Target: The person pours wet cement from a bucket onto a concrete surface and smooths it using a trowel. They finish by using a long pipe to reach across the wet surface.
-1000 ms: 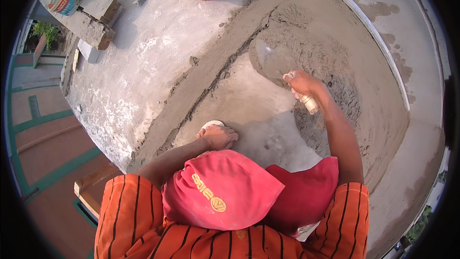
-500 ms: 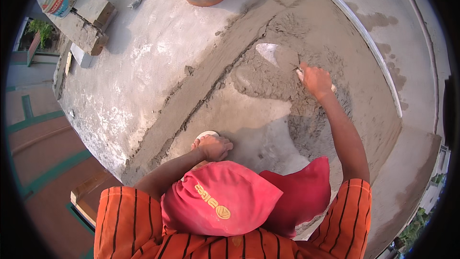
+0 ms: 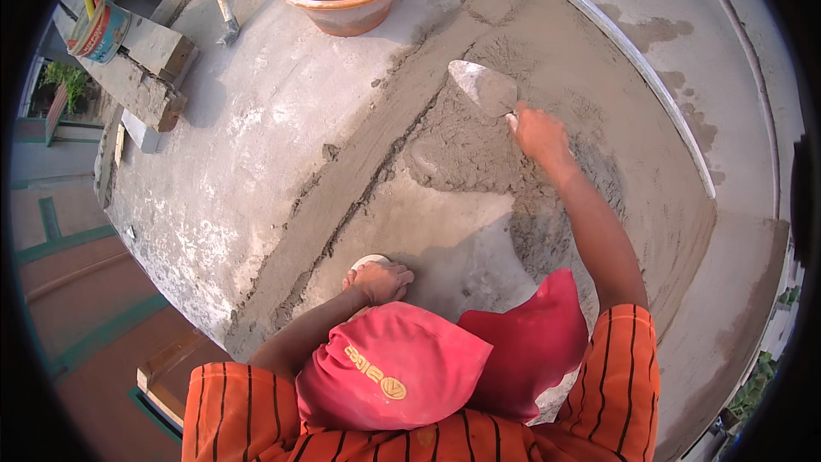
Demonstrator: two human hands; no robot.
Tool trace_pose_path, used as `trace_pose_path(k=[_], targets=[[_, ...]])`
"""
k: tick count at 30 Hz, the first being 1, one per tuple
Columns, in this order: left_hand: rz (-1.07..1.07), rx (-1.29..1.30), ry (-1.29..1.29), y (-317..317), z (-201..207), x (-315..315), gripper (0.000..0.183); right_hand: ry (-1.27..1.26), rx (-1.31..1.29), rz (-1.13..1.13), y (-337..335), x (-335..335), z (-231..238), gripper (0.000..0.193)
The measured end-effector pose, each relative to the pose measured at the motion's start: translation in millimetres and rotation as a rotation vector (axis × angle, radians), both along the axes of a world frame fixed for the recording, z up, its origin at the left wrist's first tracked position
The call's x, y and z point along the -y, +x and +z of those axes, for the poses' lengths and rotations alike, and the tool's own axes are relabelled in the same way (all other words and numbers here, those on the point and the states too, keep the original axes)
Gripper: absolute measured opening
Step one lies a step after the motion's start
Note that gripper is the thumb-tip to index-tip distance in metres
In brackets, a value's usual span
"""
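My right hand [image 3: 544, 142] grips the handle of a pointed trowel [image 3: 484, 87]. The blade, smeared with grey mortar at its handle end, lies over the spread wet mortar [image 3: 466, 152], its tip toward the upper left. Lower down, my left hand [image 3: 382, 282] is closed on a pale, rounded object [image 3: 369, 260] that rests on the bare slab. Only the object's far edge shows, so its kind is unclear. Left of the mortar patch, a raised mortar strip [image 3: 321, 205] runs diagonally across the slab.
An orange basin [image 3: 344, 19] stands at the far side. A long-handled tool [image 3: 224, 8] lies left of it. Farther left, a paint bucket [image 3: 103, 34] sits on wooden blocks [image 3: 137, 77]. A long metal straightedge [image 3: 633, 43] curves along the right. A red cap [image 3: 389, 368] hides the near slab.
My right hand has moved slightly up and left with the trowel, whose blade now shows more fully above the mortar. My left hand stays at the pale object. The view has shifted a little.
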State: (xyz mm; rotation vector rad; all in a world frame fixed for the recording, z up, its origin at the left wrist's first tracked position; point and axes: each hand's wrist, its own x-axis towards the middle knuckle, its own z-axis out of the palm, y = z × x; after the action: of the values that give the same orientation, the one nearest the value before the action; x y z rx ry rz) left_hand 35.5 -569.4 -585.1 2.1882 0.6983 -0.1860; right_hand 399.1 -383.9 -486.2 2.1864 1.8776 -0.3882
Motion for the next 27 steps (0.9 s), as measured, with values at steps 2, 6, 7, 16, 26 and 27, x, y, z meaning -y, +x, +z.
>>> trace_pose_path(k=[2, 6, 7, 16, 26, 27], targets=[[0.044, 0.035, 0.008, 0, -7, 0, 0.011, 0.09, -0.061, -0.13, 32, -19, -20, 0.042], [0.05, 0.047, 0.022, -2, -20, 5, 0.012, 0.073, -0.008, -0.249, 73, -28, -37, 0.044], [0.046, 0.06, 0.028, -2, -22, 5, 0.011, 0.116, 0.02, -0.238, 82, -25, -39, 0.045], [0.011, 0.013, -0.023, -5, -19, 3, 0.016, -0.083, -0.725, -0.8, 151, 30, -4, 0.041], [-0.015, 0.049, 0.051, 2, -19, 9, 0.014, -0.459, -0.832, -0.622, 5, 50, -8, 0.037], [-0.011, 0.08, 0.057, 1, -24, 10, 0.014, -0.472, -0.864, -0.569, -5, 52, -15, 0.04]])
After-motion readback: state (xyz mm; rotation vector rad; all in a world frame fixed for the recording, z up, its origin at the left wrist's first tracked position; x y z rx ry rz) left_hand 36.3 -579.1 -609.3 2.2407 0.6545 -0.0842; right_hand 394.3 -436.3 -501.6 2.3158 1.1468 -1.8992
